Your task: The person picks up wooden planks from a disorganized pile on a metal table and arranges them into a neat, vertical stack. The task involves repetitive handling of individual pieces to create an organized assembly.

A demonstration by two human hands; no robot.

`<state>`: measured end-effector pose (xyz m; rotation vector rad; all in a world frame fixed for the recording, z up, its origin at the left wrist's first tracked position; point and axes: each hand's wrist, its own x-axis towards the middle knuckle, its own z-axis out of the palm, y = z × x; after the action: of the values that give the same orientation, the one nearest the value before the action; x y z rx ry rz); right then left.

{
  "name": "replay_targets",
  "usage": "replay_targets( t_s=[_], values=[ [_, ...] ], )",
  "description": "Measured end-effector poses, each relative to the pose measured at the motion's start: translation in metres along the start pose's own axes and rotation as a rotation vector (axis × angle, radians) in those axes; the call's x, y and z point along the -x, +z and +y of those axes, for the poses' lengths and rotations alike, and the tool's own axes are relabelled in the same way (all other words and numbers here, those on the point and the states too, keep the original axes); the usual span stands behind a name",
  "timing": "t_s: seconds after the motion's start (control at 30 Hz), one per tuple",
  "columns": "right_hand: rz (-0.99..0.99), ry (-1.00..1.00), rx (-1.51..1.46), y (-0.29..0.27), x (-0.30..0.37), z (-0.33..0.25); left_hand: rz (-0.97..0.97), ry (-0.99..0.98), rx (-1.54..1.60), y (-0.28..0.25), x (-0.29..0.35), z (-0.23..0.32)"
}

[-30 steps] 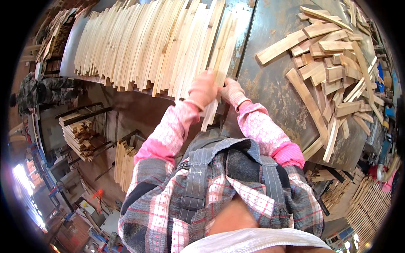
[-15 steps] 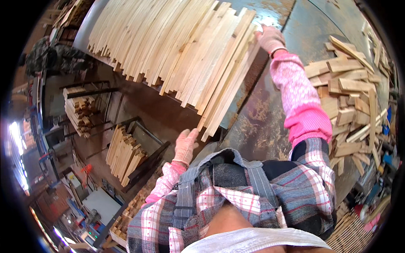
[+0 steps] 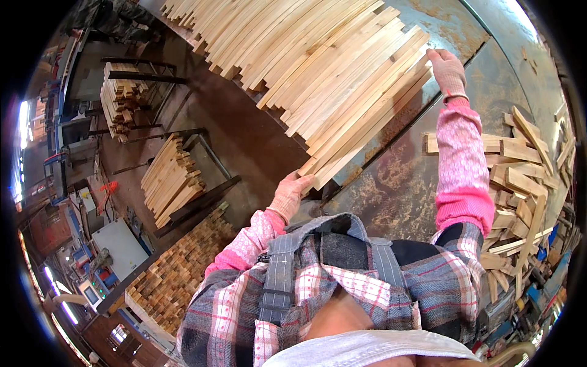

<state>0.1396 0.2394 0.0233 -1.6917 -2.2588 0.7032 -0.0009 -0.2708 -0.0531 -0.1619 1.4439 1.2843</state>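
Many long pale wooden slats (image 3: 318, 64) lie side by side in a broad row on a metal table (image 3: 391, 189), their ends uneven. At the row's right edge is the outermost wooden slat (image 3: 373, 125). My left hand (image 3: 290, 196), in a light knit glove, has its fingers closed at the near end of this slat. Gloved the same way, my right hand (image 3: 448, 72) closes at the far end, with its fingertips on the wood. How many slats lie between my hands I cannot tell. Pink patterned sleeves cover both forearms.
A heap of short wood offcuts (image 3: 520, 171) lies on the table at the right. At the left stand metal racks with stacked slats (image 3: 171, 177) and more wood (image 3: 122, 101). Below them is a block of packed wood ends (image 3: 177, 269). Sawdust covers parts of the table.
My left hand has moved from just below the slat's near end onto it and closed there. My right hand stays at the far end. The whole view has shifted.
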Motion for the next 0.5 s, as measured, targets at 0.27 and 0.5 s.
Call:
replay_targets(
  t_s=[0.27, 0.5],
  values=[
    [-0.002, -0.104, -0.820, -0.030, 0.053, -0.032, -0.065, -0.208, 0.443, -0.032, -0.004, -0.016],
    [-0.002, -0.095, -0.974, -0.021, 0.078, -0.046, -0.044, -0.177, 0.355, -0.018, 0.048, 0.008]
  ],
)
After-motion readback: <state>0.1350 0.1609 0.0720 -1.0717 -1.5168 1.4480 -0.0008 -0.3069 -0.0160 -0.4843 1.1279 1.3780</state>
